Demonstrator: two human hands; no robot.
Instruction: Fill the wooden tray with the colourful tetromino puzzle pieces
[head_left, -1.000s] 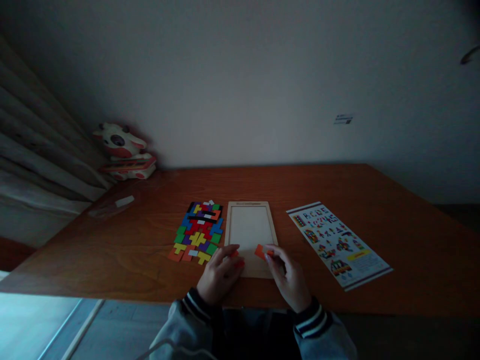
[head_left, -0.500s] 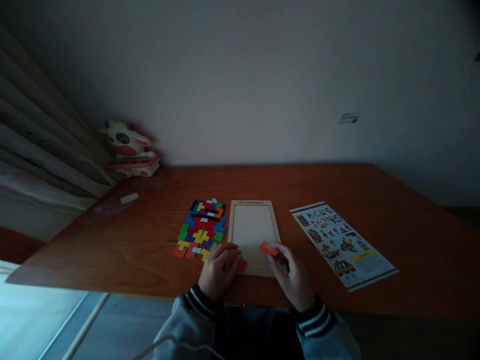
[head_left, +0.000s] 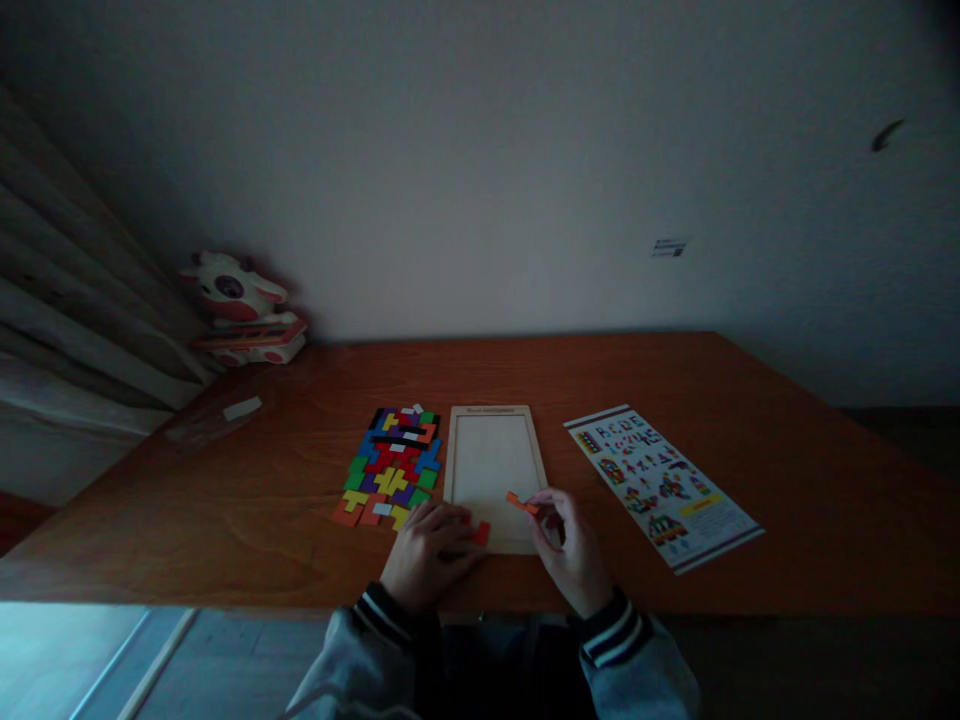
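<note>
A light wooden tray (head_left: 491,465) with a raised rim lies on the table in front of me. At its lower left corner, my left hand (head_left: 427,550) is closed on a red piece (head_left: 481,534), whose right part shows past the fingers. Over the tray's lower right, my right hand (head_left: 566,545) pinches an orange piece (head_left: 520,503) between thumb and fingers, tilted and seen nearly edge-on. Left of the tray lies a packed group of coloured block pieces (head_left: 390,480), with a few white paper bits on top.
A printed pattern sheet (head_left: 664,490) lies at the right. Toward the back left sits a cow-shaped toy (head_left: 244,310), with a clear plastic bag (head_left: 217,420) in front of it. A curtain (head_left: 75,280) hangs at the left.
The view has shifted slightly to the right. In my right hand the orange piece has turned from showing its face to nearly edge-on. My left hand stays at the tray's lower left corner.
</note>
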